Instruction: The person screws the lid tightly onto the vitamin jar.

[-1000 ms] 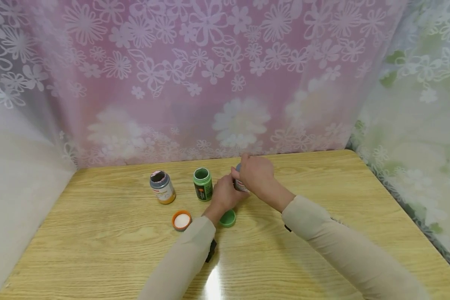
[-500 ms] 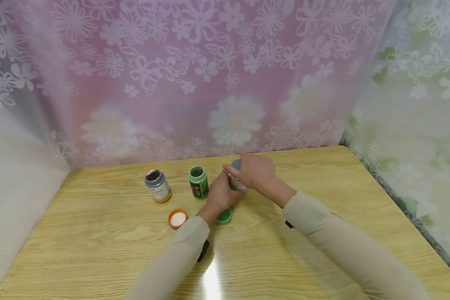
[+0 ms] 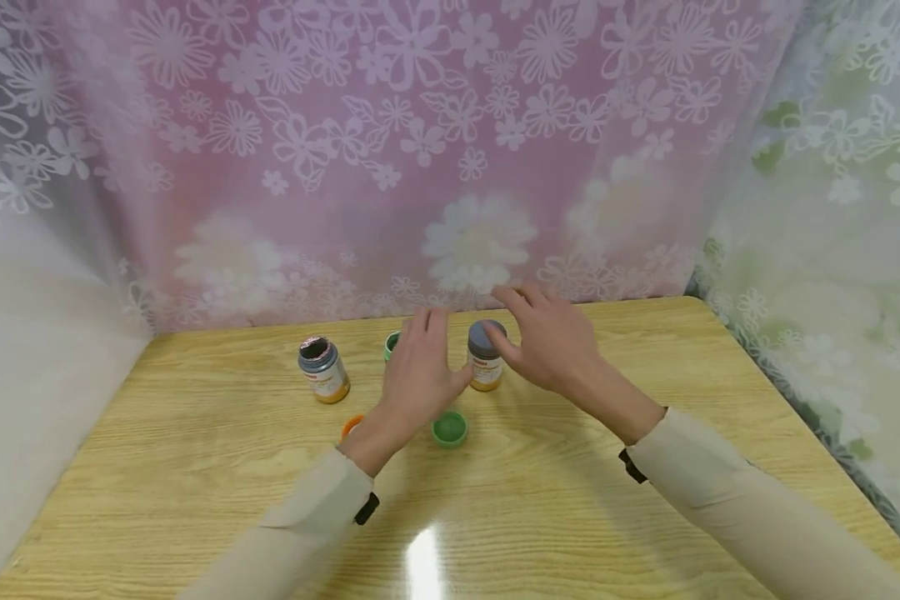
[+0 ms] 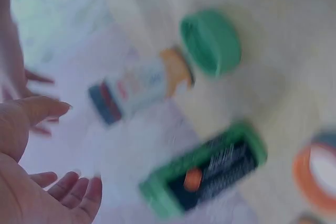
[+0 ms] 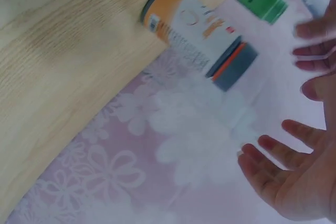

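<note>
A white-and-orange jar (image 3: pixel 486 371) with a grey-blue lid stands upright toward the back of the table. My right hand (image 3: pixel 558 343) is just to its right, fingers spread and holding nothing; in the right wrist view the fingers are clear of the jar (image 5: pixel 191 30). Left of it my left hand (image 3: pixel 420 375) hovers with extended fingers, holding nothing. Behind that hand a green jar (image 3: pixel 391 343) is mostly hidden in the head view; the left wrist view shows its dark label (image 4: pixel 218 169). Between my forearms lies an upturned green lid (image 3: pixel 450 429).
An open white-and-orange jar (image 3: pixel 324 375) with torn foil at its mouth stands at the left. An orange-rimmed lid (image 3: pixel 352 423) lies partly behind my left wrist. A pink flowered curtain (image 3: pixel 330 208) hangs along the back edge of the wooden table (image 3: pixel 195 467).
Both hands have let go of the grey-lidded jar and drawn apart, left hand leftward, right hand rightward. The jar now stands alone with its lid on.
</note>
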The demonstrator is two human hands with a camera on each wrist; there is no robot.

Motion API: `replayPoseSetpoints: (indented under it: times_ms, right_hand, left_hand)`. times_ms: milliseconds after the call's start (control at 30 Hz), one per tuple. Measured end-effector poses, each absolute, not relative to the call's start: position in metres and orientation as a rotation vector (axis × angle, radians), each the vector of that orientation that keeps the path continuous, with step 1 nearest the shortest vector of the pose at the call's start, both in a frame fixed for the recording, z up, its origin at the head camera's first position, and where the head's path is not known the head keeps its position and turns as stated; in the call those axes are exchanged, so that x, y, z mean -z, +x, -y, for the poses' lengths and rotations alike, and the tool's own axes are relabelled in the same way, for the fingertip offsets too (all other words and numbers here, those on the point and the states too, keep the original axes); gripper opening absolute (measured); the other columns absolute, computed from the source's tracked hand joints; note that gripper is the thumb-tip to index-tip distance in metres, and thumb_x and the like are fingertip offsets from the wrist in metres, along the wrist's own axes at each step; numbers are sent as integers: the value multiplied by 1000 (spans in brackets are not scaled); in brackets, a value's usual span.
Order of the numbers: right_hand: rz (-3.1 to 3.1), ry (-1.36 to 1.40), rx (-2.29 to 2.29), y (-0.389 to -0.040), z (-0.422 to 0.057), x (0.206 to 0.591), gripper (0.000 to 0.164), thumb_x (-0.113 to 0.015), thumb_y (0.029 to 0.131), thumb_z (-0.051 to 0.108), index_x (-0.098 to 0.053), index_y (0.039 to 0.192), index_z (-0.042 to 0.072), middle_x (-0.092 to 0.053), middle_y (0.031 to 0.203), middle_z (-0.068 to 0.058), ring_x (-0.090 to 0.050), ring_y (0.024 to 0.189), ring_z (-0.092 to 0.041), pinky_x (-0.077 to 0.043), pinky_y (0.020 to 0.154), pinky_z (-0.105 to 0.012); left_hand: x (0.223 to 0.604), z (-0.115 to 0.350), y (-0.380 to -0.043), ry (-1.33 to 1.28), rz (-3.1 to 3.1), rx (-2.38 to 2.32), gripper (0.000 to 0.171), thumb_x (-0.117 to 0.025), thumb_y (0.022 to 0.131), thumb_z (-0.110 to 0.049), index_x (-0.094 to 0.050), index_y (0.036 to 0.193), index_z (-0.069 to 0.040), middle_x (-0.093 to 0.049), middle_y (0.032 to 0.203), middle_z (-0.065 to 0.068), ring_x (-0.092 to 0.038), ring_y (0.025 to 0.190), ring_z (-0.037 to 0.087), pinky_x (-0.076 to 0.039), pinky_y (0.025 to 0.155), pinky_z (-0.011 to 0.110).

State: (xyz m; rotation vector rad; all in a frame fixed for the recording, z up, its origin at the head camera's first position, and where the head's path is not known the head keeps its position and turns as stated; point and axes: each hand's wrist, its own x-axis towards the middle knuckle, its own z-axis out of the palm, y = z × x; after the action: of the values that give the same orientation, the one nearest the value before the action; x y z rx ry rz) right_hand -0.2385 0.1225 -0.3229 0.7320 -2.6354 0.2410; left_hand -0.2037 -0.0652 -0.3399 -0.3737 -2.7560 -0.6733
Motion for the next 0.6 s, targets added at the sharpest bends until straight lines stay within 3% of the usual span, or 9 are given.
replayPoseSetpoints:
  times_ms: [100,300,600]
  right_hand:
    - [2463,840,-294,-228,-124,323,44,-60,91,38,-60,127,11,-58,122,-10,-61,97,-30,-51,59,-42]
    - [2309,1003,-404,-212,-116,330,34,-65,86,26,-65,116,9,-62,117,-10,-62,96,-28,-53,69,-42]
    - [2379,1146,-396,-198,-99,359,32,-65,88,26,-66,116,12,-60,122,-10,-62,102,-26,-53,74,-38]
  left_hand:
    - [330,85,-206,-355,2679,644,74,-79,78,-30,-42,136,0,-47,125,17,-51,104,32,-48,83,43]
    - [341,121,-214,-317,2625,958,85,-79,79,-30,-32,147,-7,-39,138,15,-44,119,32,-42,93,48]
    - [377,137,-215,-189,2728,1155,95,-79,78,-35,-24,149,-6,-39,138,19,-43,123,33,-43,93,50]
